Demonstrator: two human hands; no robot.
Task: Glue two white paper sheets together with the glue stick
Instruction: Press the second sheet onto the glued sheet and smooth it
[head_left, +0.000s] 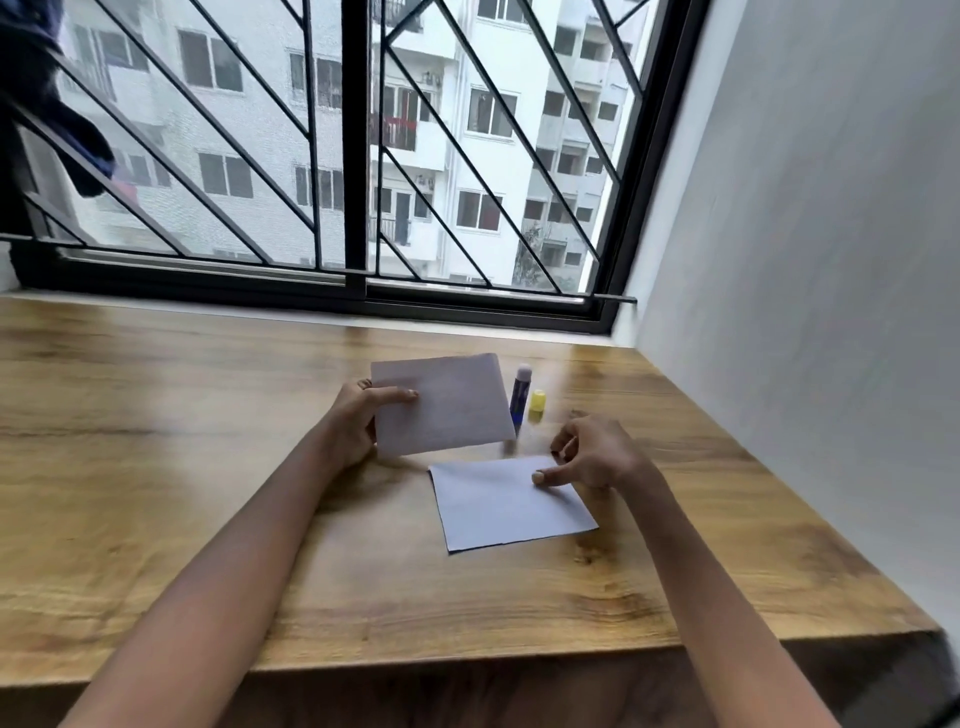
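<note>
My left hand (356, 423) pinches one white paper sheet (452, 402) by its left edge and holds it raised and tilted above the wooden table (208, 467). A second white sheet (506, 506) lies flat on the table just below it. My right hand (592, 452) presses its thumb on the upper right part of this flat sheet, the other fingers loosely curled above it. The blue glue stick (520, 395) stands uncapped behind the raised sheet, its white glue tip showing. Its yellow cap (537, 404) sits on the table just right of it.
A black-framed window with a diagonal grille (363, 156) runs along the table's far edge. A white wall (805, 260) borders the table on the right. Dark cloth (52, 104) hangs at the upper left. The table's front edge (519, 657) is near my forearms.
</note>
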